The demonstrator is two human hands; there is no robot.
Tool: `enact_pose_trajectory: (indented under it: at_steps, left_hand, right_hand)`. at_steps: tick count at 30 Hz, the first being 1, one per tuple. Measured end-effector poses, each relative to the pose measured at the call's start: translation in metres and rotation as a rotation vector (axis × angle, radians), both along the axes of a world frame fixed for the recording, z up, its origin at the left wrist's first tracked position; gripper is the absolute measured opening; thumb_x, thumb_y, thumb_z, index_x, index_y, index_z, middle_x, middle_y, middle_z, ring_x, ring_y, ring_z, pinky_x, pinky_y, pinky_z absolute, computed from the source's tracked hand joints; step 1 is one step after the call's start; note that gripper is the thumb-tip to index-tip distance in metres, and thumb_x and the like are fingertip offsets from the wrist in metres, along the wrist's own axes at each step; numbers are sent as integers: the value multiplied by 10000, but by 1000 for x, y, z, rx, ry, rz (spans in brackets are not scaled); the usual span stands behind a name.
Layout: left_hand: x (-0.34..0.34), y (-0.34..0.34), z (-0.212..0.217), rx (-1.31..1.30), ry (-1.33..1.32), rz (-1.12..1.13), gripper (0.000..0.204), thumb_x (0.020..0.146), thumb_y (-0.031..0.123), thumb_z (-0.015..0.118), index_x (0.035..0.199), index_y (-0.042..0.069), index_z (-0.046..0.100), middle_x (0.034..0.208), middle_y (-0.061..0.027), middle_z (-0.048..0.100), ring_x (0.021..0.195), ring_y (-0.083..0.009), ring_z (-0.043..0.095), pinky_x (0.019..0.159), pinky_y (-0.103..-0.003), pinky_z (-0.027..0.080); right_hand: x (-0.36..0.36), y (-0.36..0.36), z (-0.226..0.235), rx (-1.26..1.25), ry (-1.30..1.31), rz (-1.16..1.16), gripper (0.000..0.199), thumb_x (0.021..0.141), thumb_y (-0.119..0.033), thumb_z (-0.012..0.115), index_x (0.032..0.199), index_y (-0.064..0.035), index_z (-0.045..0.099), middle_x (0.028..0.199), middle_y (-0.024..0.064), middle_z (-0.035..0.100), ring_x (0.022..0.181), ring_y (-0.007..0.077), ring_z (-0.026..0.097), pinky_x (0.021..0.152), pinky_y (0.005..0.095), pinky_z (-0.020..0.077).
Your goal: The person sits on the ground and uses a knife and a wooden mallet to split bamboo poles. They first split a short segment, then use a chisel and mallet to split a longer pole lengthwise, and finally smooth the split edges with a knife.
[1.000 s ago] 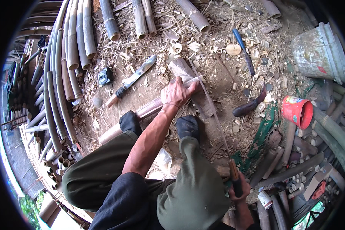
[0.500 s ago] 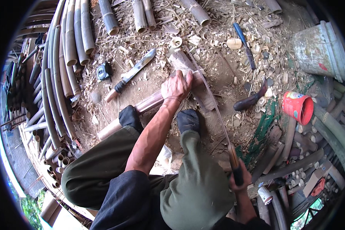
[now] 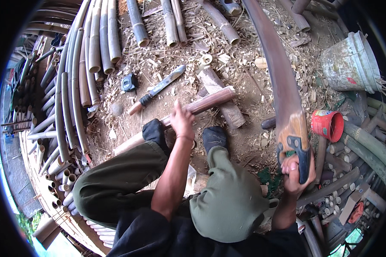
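A handsaw [image 3: 281, 81] with a wooden handle is raised at my right, and my right hand [image 3: 297, 174] is wrapped round its grip. Its broad blade points away toward the far edge. My left hand [image 3: 182, 122] hovers at the near side of a brown bamboo pole [image 3: 206, 102], fingers partly spread and holding nothing; whether it still touches the pole is hard to see. The pole rests slantwise across a wooden block [image 3: 227, 112], its far end sticking out past the block. My left foot [image 3: 155, 133] in a dark sock presses on the pole, and my right foot [image 3: 215, 139] stands beside it.
A knife [image 3: 164, 85] and a tape measure [image 3: 128, 82] lie on the chip-strewn ground. Long bamboo poles [image 3: 79, 77] line the left. A dirty white bucket [image 3: 349, 64], a red pot [image 3: 324, 124] and heaped bamboo pieces stand at the right.
The saw has come off the bamboo, lifted and turned so its blade's flat side shows. My left hand has drawn back from the pole's far end. The view has shifted slightly.
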State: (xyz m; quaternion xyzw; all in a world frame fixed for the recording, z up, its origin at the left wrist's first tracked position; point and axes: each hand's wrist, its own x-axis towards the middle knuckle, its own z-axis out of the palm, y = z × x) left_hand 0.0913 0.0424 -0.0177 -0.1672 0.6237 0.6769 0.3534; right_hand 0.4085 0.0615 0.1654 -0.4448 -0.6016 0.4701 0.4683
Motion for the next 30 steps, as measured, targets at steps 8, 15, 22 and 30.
enact_pose_trajectory:
  at_steps: [8,15,22,30]
  left_hand:
    - [16,19,27,-772,1452,-1111,651,737,362,764,1210,9,490,1094,-185,633,952,-272,635,858,-405,533]
    - [-14,69,-3,-698,1101,-1668,474,666,346,747,1030,90,586,929,-194,694,874,-375,678,786,-454,540]
    - [-15,69,-5,-690,1086,-1655,434,652,290,720,1028,111,598,916,-182,697,870,-374,678,777,-459,537]
    - [-14,69,-6,-695,1073,-1670,480,641,296,723,1066,115,591,936,-188,696,890,-381,674,793,-463,532]
  right_hand:
    - [47,-84,-42,-8,-497,41,598,746,-107,621,1321,38,543,797,98,670,681,125,657,676,271,525]
    - [62,-107,-32,-223,-435,120,603,706,-109,613,1285,51,565,791,80,663,661,114,637,650,264,516]
    - [86,-110,-23,-106,-538,200,667,649,-116,609,1285,76,550,643,61,602,527,169,612,554,294,496]
    - [96,-114,-20,-104,-547,201,663,623,-92,592,1254,107,555,605,90,583,500,222,615,528,343,494]
